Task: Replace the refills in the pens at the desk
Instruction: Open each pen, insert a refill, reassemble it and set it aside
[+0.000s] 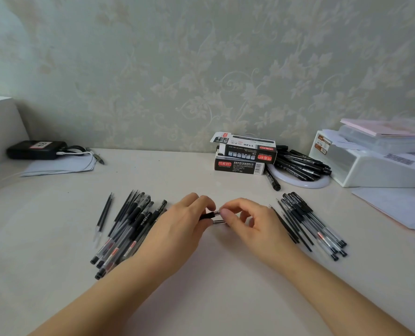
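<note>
My left hand (182,221) grips a black pen (207,215) by its dark grip section at the middle of the desk. My right hand (247,220) pinches the silvery tip end (217,213) of the same pen with thumb and forefinger. A second thin metallic piece (219,222) shows just below, between the two hands. To the left lies a heap of several black gel pens and refills (129,229), with one loose refill (103,215) apart from it. Another heap of pens and refills (313,226) lies to the right.
Two stacked black pen boxes (244,155) stand at the back, with black markers (301,163) on a white round dish beside them. A white storage box (371,163) with papers is at the right. A black device (35,149) with cable and paper sits at the back left.
</note>
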Demonstrator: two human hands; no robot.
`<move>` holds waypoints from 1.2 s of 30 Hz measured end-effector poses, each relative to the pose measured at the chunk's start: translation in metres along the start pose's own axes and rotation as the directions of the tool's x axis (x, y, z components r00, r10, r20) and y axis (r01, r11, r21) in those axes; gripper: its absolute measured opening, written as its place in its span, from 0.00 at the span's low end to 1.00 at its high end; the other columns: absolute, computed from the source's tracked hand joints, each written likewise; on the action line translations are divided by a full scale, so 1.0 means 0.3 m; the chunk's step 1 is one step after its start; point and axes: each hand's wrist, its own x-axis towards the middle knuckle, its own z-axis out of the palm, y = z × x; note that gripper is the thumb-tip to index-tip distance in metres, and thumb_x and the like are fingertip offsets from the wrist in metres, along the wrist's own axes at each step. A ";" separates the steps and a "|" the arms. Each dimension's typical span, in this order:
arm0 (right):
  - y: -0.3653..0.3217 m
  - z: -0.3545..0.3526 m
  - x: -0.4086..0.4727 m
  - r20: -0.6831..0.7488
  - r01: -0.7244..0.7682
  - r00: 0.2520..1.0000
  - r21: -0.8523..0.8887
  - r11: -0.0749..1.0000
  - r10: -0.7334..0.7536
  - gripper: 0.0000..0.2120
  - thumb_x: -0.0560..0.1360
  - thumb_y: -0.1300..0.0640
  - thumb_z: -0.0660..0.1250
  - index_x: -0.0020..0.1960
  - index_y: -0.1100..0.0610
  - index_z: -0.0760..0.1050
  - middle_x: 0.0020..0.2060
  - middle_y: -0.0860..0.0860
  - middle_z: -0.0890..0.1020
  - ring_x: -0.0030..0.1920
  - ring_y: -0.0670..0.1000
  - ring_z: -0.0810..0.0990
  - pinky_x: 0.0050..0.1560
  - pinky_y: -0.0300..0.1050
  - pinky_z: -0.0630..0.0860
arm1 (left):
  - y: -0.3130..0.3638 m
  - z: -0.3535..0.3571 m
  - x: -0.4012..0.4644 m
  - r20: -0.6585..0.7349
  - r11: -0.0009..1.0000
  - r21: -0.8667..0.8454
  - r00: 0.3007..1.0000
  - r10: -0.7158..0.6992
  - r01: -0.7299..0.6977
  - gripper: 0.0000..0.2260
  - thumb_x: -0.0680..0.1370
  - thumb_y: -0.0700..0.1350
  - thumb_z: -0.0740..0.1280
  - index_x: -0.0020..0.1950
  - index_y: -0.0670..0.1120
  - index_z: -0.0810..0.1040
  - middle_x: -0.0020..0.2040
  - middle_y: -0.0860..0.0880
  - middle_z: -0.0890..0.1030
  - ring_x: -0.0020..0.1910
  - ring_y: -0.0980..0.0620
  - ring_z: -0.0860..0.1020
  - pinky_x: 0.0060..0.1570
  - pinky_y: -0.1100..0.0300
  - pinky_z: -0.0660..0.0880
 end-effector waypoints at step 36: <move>0.010 -0.005 0.006 0.072 -0.096 0.994 0.320 0.942 0.077 0.07 0.75 0.61 0.72 0.49 0.50 0.82 0.45 0.49 0.85 0.47 0.53 0.83 0.52 0.46 0.78 | -0.012 0.014 -0.005 0.021 0.999 -0.008 0.998 0.052 -0.052 0.08 0.82 0.53 0.57 0.50 0.53 0.75 0.43 0.57 0.73 0.39 0.57 0.71 0.39 0.55 0.71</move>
